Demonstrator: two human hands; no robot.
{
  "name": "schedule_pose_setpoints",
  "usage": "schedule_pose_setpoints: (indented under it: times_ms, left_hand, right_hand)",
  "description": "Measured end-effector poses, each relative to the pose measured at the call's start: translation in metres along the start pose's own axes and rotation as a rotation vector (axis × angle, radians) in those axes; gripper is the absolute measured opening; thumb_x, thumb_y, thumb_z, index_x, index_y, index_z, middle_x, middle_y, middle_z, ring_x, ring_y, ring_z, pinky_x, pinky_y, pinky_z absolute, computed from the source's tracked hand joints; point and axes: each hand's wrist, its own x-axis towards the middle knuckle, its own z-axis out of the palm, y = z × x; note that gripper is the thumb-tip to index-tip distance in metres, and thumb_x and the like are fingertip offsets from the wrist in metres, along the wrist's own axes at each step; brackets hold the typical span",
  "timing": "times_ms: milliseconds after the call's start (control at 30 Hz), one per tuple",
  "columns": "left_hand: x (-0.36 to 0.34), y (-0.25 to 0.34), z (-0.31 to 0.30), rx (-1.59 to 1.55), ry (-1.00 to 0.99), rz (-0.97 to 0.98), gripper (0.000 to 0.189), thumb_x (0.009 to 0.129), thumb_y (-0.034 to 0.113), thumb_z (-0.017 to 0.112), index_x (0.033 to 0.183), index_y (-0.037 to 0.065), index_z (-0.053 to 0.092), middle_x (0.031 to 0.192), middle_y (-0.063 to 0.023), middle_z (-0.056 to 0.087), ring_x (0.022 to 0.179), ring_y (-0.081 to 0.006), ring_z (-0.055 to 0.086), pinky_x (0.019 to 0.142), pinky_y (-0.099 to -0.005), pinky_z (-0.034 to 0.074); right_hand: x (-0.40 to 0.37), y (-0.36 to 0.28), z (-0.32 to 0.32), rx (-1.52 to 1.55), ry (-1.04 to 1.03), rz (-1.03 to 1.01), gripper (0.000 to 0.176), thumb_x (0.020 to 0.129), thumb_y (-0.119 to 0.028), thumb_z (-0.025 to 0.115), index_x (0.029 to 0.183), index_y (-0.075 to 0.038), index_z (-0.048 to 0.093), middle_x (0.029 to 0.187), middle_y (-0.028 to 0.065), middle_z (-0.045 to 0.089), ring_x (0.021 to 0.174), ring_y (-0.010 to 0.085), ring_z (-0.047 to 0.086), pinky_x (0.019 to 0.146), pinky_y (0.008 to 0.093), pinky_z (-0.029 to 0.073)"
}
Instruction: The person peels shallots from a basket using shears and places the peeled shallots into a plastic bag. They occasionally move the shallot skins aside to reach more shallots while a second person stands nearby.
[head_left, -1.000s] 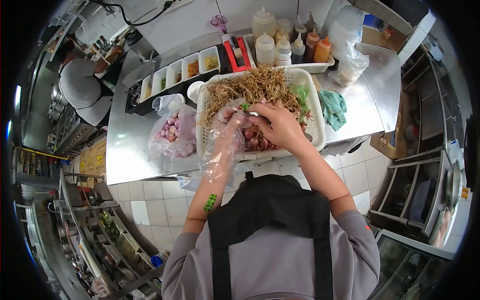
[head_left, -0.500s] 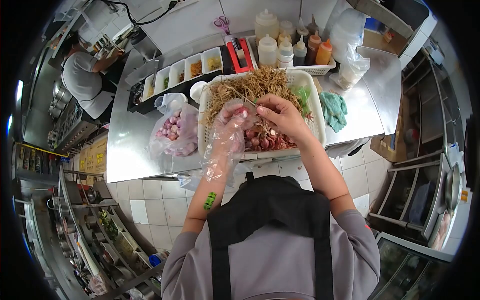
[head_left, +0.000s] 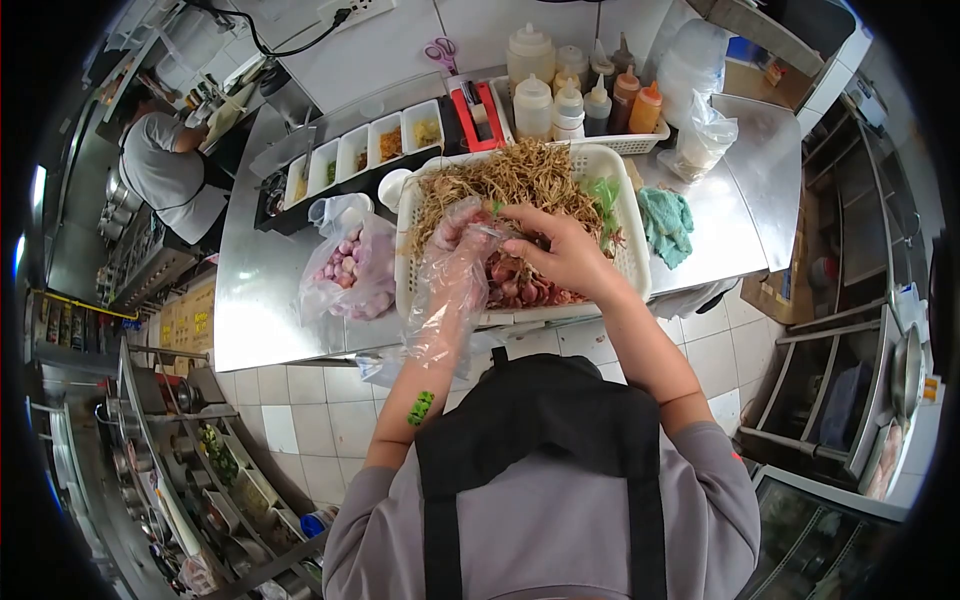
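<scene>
My left hand, in a loose clear plastic glove, is closed over the front of the basket on a shallot that is mostly hidden by fingers and plastic. My right hand is bare and meets it from the right, fingers bent around what looks like a small knife; a bit of green and a thin shiny part show between the hands. Below them, reddish shallots and loose skins lie in the white plastic basket. Dry brown stalks and roots fill its back half.
Peeled shallots sit in a plastic bag on the steel table, left of the basket. Behind are ingredient tubs, purple scissors and squeeze bottles. A green cloth lies right. Another person works far left.
The shallot in my left hand was visible and is now mostly covered. My right hand has shifted slightly down, its fingers nearer the left hand. The other person's arms have moved.
</scene>
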Motion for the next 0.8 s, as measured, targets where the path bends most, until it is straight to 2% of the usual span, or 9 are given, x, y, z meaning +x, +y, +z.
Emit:
schedule_pose_setpoints:
  times_ms: [133, 200, 300, 367, 467, 600, 667, 700, 800]
  left_hand:
    - [-0.001, 0.001, -0.003, 0.147, 0.052, -0.031, 0.029, 0.084, -0.005, 0.057, 0.113, -0.001, 0.054, 0.103, -0.0111, 0.060, 0.089, -0.0187, 0.061, 0.081, -0.0308, 0.053]
    - [-0.003, 0.004, -0.005, 0.246, 0.041, -0.019, 0.032, 0.083, -0.008, 0.056, 0.114, -0.001, 0.053, 0.103, -0.0112, 0.060, 0.089, -0.0184, 0.061, 0.080, -0.0305, 0.053]
    - [-0.004, 0.018, 0.001, 0.339, -0.032, -0.073, 0.041, 0.080, -0.011, 0.055, 0.119, 0.000, 0.052, 0.103, -0.0104, 0.060, 0.090, -0.0168, 0.061, 0.078, -0.0297, 0.053]
    - [-0.002, 0.025, 0.003, 0.579, -0.130, 0.013, 0.048, 0.078, -0.011, 0.057, 0.124, 0.002, 0.051, 0.101, -0.0089, 0.061, 0.090, -0.0145, 0.060, 0.075, -0.0280, 0.053]
    - [0.002, 0.035, -0.002, 0.537, -0.239, -0.162, 0.051, 0.077, -0.011, 0.057, 0.126, 0.003, 0.050, 0.101, -0.0079, 0.061, 0.088, -0.0129, 0.060, 0.073, -0.0264, 0.052]
    - [0.005, 0.033, -0.011, 0.644, -0.247, -0.135, 0.052, 0.078, -0.011, 0.058, 0.127, 0.003, 0.050, 0.102, -0.0081, 0.061, 0.086, -0.0122, 0.060, 0.073, -0.0254, 0.051]
    - [0.005, 0.034, -0.011, 0.565, -0.239, -0.297, 0.050, 0.076, -0.010, 0.062, 0.124, 0.000, 0.051, 0.119, -0.0089, 0.057, 0.095, -0.0150, 0.060, 0.080, -0.0281, 0.052]
    - [0.004, 0.033, -0.011, 0.565, -0.240, -0.299, 0.050, 0.076, -0.010, 0.062, 0.124, 0.000, 0.051, 0.119, -0.0089, 0.057, 0.095, -0.0150, 0.060, 0.080, -0.0281, 0.052]
    - [0.003, 0.027, -0.011, 0.540, -0.256, -0.298, 0.053, 0.076, -0.010, 0.063, 0.127, 0.001, 0.050, 0.117, -0.0090, 0.058, 0.096, -0.0144, 0.059, 0.079, -0.0274, 0.052]
  right_hand:
    - [0.002, -0.004, -0.003, 0.018, -0.018, 0.013, 0.038, 0.082, -0.015, 0.066, 0.118, -0.009, 0.058, 0.096, 0.0161, 0.065, 0.079, 0.0293, 0.064, 0.072, 0.0341, 0.049]
    - [0.002, -0.008, -0.009, -0.038, -0.126, 0.080, 0.036, 0.084, -0.015, 0.065, 0.118, -0.005, 0.058, 0.104, 0.0148, 0.064, 0.092, 0.0274, 0.062, 0.081, 0.0336, 0.046]
    - [0.003, -0.009, -0.020, -0.191, -0.224, -0.010, 0.034, 0.083, -0.014, 0.065, 0.115, -0.006, 0.060, 0.096, 0.0157, 0.065, 0.085, 0.0300, 0.062, 0.075, 0.0341, 0.047]
    - [0.006, -0.012, -0.026, -0.149, -0.275, 0.023, 0.034, 0.082, -0.014, 0.066, 0.115, -0.007, 0.061, 0.092, 0.0159, 0.065, 0.083, 0.0305, 0.062, 0.073, 0.0346, 0.046]
    - [0.005, -0.007, -0.025, -0.101, -0.302, 0.028, 0.033, 0.081, -0.014, 0.067, 0.114, -0.008, 0.062, 0.087, 0.0158, 0.065, 0.079, 0.0308, 0.061, 0.070, 0.0355, 0.046]
    - [0.003, -0.001, -0.020, -0.113, -0.222, -0.044, 0.031, 0.081, -0.015, 0.067, 0.111, -0.008, 0.063, 0.082, 0.0150, 0.064, 0.074, 0.0306, 0.061, 0.067, 0.0359, 0.046]
    - [0.003, 0.004, -0.016, -0.154, -0.190, -0.080, 0.029, 0.081, -0.015, 0.067, 0.109, -0.008, 0.063, 0.083, 0.0148, 0.064, 0.075, 0.0308, 0.061, 0.068, 0.0357, 0.046]
    - [0.003, 0.006, -0.015, -0.195, -0.157, -0.116, 0.027, 0.081, -0.015, 0.067, 0.107, -0.008, 0.063, 0.083, 0.0146, 0.064, 0.076, 0.0310, 0.060, 0.069, 0.0355, 0.046]
    - [0.006, 0.008, -0.016, -0.121, -0.237, -0.014, 0.025, 0.082, -0.015, 0.066, 0.106, -0.008, 0.062, 0.087, 0.0136, 0.064, 0.080, 0.0319, 0.060, 0.072, 0.0354, 0.046]
